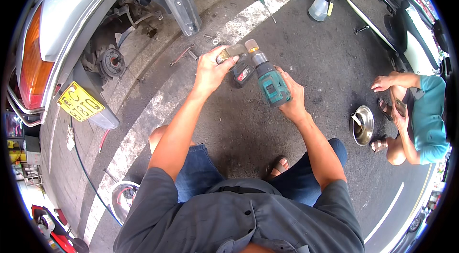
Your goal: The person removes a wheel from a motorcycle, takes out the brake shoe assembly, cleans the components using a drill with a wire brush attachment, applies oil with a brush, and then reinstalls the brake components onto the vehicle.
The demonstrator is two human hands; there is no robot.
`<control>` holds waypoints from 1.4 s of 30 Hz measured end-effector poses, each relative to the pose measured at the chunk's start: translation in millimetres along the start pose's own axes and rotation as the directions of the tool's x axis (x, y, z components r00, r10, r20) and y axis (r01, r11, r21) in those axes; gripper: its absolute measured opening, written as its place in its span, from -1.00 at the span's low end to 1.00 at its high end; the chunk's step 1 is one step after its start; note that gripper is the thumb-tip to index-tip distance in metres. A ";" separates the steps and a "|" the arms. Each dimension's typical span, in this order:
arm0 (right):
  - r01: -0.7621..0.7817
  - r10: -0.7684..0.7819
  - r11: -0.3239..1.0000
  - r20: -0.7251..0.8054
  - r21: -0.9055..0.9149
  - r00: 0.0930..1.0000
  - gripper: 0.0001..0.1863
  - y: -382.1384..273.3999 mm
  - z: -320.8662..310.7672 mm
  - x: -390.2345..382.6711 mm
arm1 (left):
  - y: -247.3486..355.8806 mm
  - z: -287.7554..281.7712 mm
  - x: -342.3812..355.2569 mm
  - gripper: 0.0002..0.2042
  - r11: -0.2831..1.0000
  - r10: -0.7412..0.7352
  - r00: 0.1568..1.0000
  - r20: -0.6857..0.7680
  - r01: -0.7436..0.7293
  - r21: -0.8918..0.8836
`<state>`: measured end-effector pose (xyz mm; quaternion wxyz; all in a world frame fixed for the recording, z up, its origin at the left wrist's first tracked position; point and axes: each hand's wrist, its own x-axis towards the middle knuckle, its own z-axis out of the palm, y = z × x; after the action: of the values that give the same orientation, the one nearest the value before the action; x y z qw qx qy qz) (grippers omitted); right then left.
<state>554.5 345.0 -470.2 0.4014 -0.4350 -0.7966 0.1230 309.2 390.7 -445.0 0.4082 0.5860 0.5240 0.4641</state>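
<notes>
My right hand (pixel 293 96) is wrapped round a teal and black cordless drill (pixel 273 86), which points away from me. A brownish cylindrical abrasive head (pixel 251 46) is fitted in its chuck. My left hand (pixel 210 70) pinches a small curved metal part (pixel 233 51), which looks like a brake shoe, between thumb and fingers. The part is close beside the abrasive head; I cannot tell whether they touch. The drill's black battery (pixel 244 72) shows between my hands. My left fingers hide part of the metal piece.
A silver scooter with its wheel hub (pixel 112 63) exposed stands at left. Ahead lie a wrench (pixel 181 55), a screwdriver (pixel 267 9) and a spray bottle (pixel 321 5). Another person (pixel 425 114) squats at right by a metal bowl (pixel 363 125). A second bowl (pixel 114 200) sits lower left.
</notes>
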 end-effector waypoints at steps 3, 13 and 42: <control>0.019 -0.019 0.999 0.006 0.036 1.000 -0.40 -4.6 -0.2 1.2 | -8.1 -0.2 2.8 -0.76 0.994 0.077 0.997 -0.006 -0.076 0.079; 0.174 -0.170 0.983 0.064 -0.061 0.983 -0.32 -24.3 8.1 8.1 | -27.6 10.3 1.0 -0.74 0.999 0.023 1.000 0.005 -0.023 -0.034; 0.140 -0.135 0.988 0.070 -0.073 0.988 -0.32 -24.2 -10.1 11.6 | -14.3 -0.7 4.3 -0.73 0.991 0.109 0.993 0.034 -0.111 0.075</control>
<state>544.2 338.4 -444.3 0.3657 -0.3903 -0.8413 0.0780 305.2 396.6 -458.1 0.3668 0.6362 0.5023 0.4566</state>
